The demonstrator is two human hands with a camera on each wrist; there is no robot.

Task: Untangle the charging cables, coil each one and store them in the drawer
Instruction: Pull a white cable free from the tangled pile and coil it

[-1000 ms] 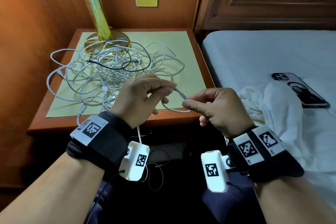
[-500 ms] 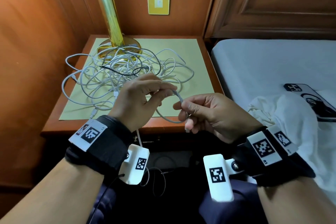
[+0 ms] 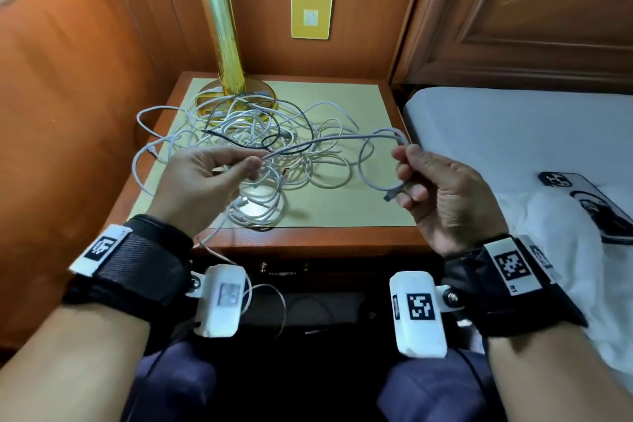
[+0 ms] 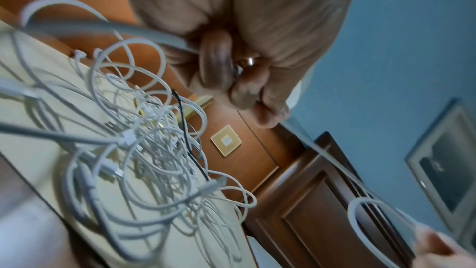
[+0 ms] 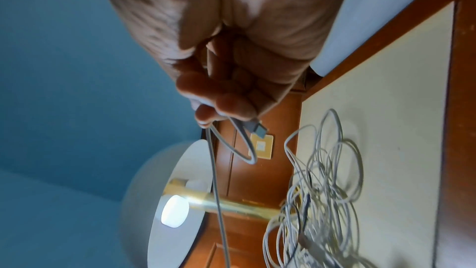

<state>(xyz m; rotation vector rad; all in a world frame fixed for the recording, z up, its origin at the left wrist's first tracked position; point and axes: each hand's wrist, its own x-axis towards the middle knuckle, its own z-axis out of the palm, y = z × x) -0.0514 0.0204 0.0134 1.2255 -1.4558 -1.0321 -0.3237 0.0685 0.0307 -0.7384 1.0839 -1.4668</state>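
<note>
A tangle of white cables [image 3: 260, 154] [image 4: 144, 150] [image 5: 324, 201], with a black cable [image 3: 239, 140] running through it, lies on the nightstand [image 3: 308, 240]. One grey-white cable [image 3: 342, 140] is stretched between my hands above the top. My left hand [image 3: 205, 181] [image 4: 231, 64] pinches it between thumb and fingers. My right hand [image 3: 442, 195] [image 5: 226, 93] grips its plug end in a small loop, and the plug [image 3: 390, 196] [image 5: 260, 128] pokes out below the fingers. A dark opening under the nightstand top [image 3: 308, 305] shows some cable inside.
A gold lamp [image 3: 222, 27] stands at the back of the nightstand, its base partly under the tangle. A bed [image 3: 513, 134] lies to the right with a phone [image 3: 589, 202] and white cloth [image 3: 561, 250] on it. Wood panelling closes the left side.
My hands have moved apart, the right hand going right. The held cable now stretches between them with a loop at the right hand. The camera view has tilted upward.
</note>
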